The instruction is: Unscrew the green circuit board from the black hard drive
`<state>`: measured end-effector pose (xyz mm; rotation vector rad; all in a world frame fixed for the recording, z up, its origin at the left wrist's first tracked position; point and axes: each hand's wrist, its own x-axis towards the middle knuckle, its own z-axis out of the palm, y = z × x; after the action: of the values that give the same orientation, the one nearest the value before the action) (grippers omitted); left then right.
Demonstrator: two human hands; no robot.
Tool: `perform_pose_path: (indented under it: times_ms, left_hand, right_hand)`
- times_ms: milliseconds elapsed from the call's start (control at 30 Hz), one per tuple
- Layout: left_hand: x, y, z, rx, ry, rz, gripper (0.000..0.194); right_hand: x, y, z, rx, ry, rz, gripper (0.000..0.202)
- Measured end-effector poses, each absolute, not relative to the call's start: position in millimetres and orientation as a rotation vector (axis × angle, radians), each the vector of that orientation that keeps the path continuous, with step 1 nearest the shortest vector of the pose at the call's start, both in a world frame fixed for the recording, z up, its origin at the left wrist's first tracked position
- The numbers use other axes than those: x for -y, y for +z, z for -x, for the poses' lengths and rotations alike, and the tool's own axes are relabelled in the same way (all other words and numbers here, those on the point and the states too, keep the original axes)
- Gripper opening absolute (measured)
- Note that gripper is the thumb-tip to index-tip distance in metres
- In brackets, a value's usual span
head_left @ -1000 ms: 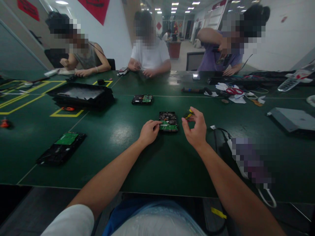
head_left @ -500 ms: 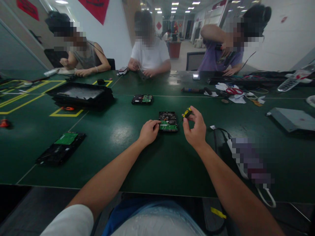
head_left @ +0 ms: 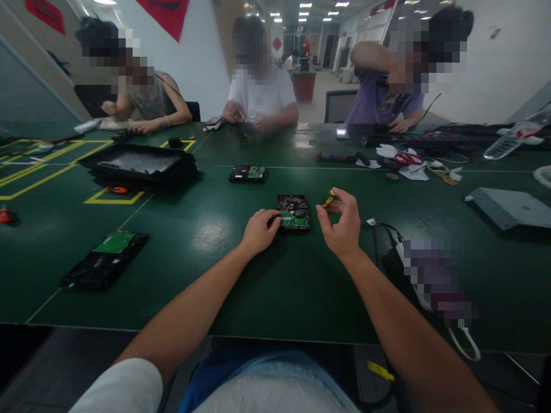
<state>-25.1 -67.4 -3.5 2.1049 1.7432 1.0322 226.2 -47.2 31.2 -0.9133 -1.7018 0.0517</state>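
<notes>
A hard drive (head_left: 293, 205) with a green circuit board lies on the green table in front of me. My left hand (head_left: 260, 230) grips its left edge, thumb and fingers pressed together there. In my right hand (head_left: 343, 221) is a yellow-and-black screwdriver (head_left: 329, 199), its handle between thumb and fingers. The shaft slants down to the left toward the drive's right edge; whether the tip touches a screw is too small to tell.
Another hard drive (head_left: 248, 174) lies behind, and a bigger black device (head_left: 105, 260) sits left. A black tray (head_left: 138, 163) stands back left. On the right are a power strip (head_left: 414, 275), a grey metal box (head_left: 512, 207) and red scissors (head_left: 408, 159). Several people sit across the table.
The screwdriver handle has turned a little in my right fingers, and the fingers have shifted on it. My left hand stays on the hard drive.
</notes>
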Motion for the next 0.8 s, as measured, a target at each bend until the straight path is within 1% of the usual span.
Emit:
perform_pose_path:
  times_ms: [233,433,800]
  left_hand:
    - [67.0,-4.4,25.6,-1.731,1.017,-2.126,0.026]
    - [65.7,-6.6,26.3,-1.742,1.006,-2.113,0.027]
    - [68.4,-3.7,25.0,-1.724,0.996,-2.099,0.031]
  right_hand:
    - [47.7,30.4,-225.8,1.718,0.096,0.890,0.056]
    - [45.7,29.1,-226.3,1.696,0.048,0.911,0.057]
    - [46.8,29.4,-225.7,1.721,0.085,0.896,0.062]
